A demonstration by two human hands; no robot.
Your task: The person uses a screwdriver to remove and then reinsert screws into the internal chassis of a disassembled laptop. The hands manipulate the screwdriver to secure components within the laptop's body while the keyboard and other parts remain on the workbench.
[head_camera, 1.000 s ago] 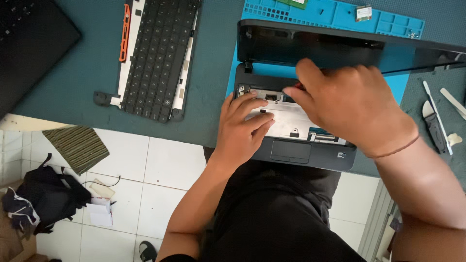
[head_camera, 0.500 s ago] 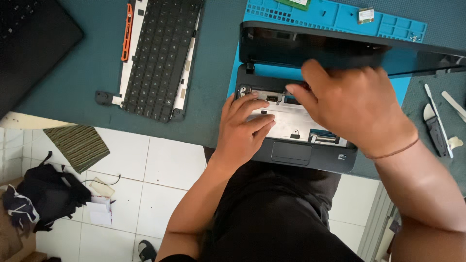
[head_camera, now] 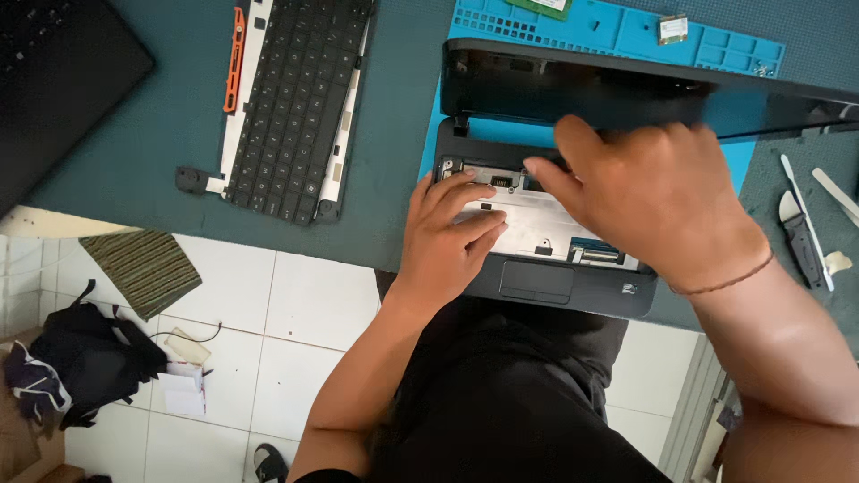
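Now the small laptop (head_camera: 555, 277) sits at the near table edge on a blue mat (head_camera: 617, 31), lid open, kbd bay exposed. Left hand (head_camera: 447, 241) lies flat on the bare metal plate (head_camera: 537, 224), fingers spread, gripping nothing. Right hand (head_camera: 658, 201) has shifted slightly left vs. 1 s ago, index finger extended toward the bay's far edge near the hinge; no tool visible in it. Removed keyboard (head_camera: 291, 98) lies well apart, far left. Pry tools (head_camera: 805, 224) rest at right.
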